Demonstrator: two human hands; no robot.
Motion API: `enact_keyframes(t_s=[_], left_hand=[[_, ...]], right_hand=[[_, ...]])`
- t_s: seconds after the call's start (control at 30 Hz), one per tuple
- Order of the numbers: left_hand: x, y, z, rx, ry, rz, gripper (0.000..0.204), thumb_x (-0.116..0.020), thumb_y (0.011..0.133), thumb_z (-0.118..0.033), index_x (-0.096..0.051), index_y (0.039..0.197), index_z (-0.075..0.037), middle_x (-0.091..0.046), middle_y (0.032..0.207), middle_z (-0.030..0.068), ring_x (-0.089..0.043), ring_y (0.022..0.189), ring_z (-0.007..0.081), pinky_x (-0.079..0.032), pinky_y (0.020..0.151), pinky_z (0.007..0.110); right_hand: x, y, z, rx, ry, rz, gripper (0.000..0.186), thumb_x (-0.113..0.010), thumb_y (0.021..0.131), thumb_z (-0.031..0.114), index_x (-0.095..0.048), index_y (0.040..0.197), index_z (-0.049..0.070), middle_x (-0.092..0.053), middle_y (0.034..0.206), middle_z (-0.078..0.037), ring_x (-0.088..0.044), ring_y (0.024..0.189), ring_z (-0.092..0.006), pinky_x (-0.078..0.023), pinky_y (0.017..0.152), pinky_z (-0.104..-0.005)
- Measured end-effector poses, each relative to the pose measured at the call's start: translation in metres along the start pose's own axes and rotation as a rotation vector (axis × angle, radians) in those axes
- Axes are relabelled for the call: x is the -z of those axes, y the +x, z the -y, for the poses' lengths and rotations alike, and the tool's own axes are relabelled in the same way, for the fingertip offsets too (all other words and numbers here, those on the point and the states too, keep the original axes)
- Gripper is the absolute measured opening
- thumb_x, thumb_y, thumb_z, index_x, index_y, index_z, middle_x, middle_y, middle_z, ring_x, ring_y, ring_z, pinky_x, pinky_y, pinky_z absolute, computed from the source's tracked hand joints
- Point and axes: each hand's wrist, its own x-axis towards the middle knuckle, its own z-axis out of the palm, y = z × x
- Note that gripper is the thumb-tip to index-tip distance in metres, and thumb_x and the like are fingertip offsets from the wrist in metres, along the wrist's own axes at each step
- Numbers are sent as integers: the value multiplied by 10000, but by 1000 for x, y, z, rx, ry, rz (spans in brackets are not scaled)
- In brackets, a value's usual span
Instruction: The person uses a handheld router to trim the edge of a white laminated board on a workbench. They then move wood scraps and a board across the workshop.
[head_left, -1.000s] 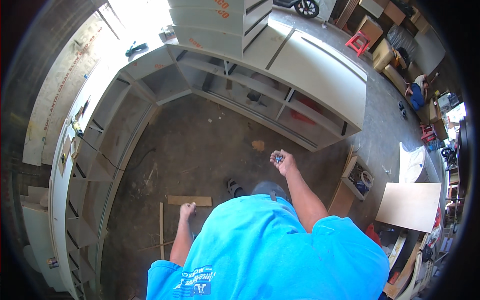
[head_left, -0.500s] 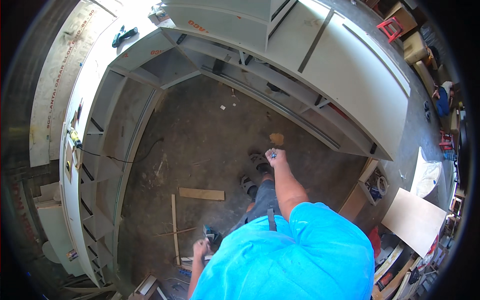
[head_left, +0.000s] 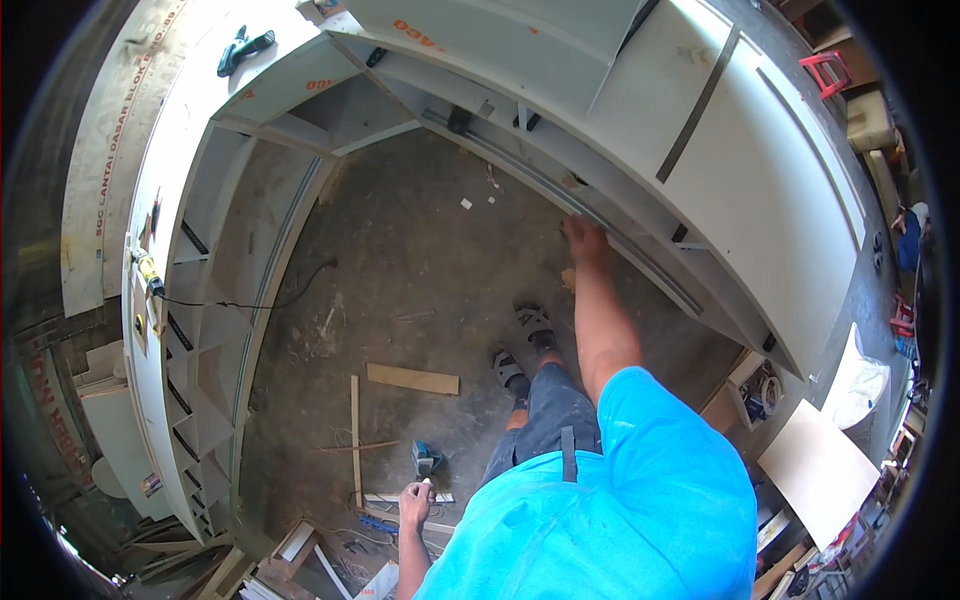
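Observation:
My left hand (head_left: 415, 501) hangs low beside my body with curled fingers. A small pale tip shows at the fingers; what it belongs to is too small to make out. Just beyond that hand is a teal and black power tool (head_left: 426, 458), apparently on the floor. My right arm stretches forward, and my right hand (head_left: 587, 243) is by the low front rail of the long white curved cabinet (head_left: 740, 190). Its fingers point down and are smeared, so their grip and anything in them are hidden.
A thin plank (head_left: 412, 379) and wood strips (head_left: 355, 440) lie on the floor. A teal drill (head_left: 243, 50) and a yellow corded tool (head_left: 148, 272) rest on the left cabinet section; a cable (head_left: 290, 303) trails from it. A pale board (head_left: 822, 473) stands at right.
My right hand has reached forward to the cabinet's rail; before, it was a closed fist with small shiny pieces in it. My left hand has shifted slightly. The view has moved a little.

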Motion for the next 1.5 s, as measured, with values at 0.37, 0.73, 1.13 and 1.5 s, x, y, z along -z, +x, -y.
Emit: enact_keyframes(t_s=[0.37, 0.73, 1.13, 1.5], left_hand=[[-35, 17, -40, -149, -250, 17, 317, -639, 954, -300, -683, 880, 5, -679, 741, 67, -635, 628, 143, -501, 576, 284], [-93, -12, 59, -21, -461, -97, 361, -608, 962, -353, -676, 920, 0, -699, 813, 119, -660, 638, 190, -549, 560, 305], [-214, -78, 253, -145, -1153, -479, 462, -615, 920, -443, -689, 807, -1, -663, 688, 87, -615, 593, 190, -478, 547, 361], [-305, -127, 446, 415, -934, -296, 417, -536, 908, -386, -718, 828, -20, -695, 814, 163, -670, 766, 301, -533, 733, 442]], right_hand=[[19, -177, -105, 153, -707, 989, 315, -642, 758, 231, -766, 1005, 80, -716, 1097, -160, -690, 1039, -269, -538, 903, -407], [29, -74, -1, 128, -652, 1077, 203, -637, 813, 312, -717, 840, 127, -671, 931, -116, -661, 835, -273, -520, 727, -431], [-29, -95, 71, 2274, -456, 517, 230, -577, 880, 240, -560, 663, 165, -572, 648, -35, -563, 563, -196, -442, 495, -354], [-56, -467, 126, 2574, -883, 975, 130, -715, 710, 315, -740, 715, 187, -733, 794, -25, -706, 759, -231, -538, 663, -384]])
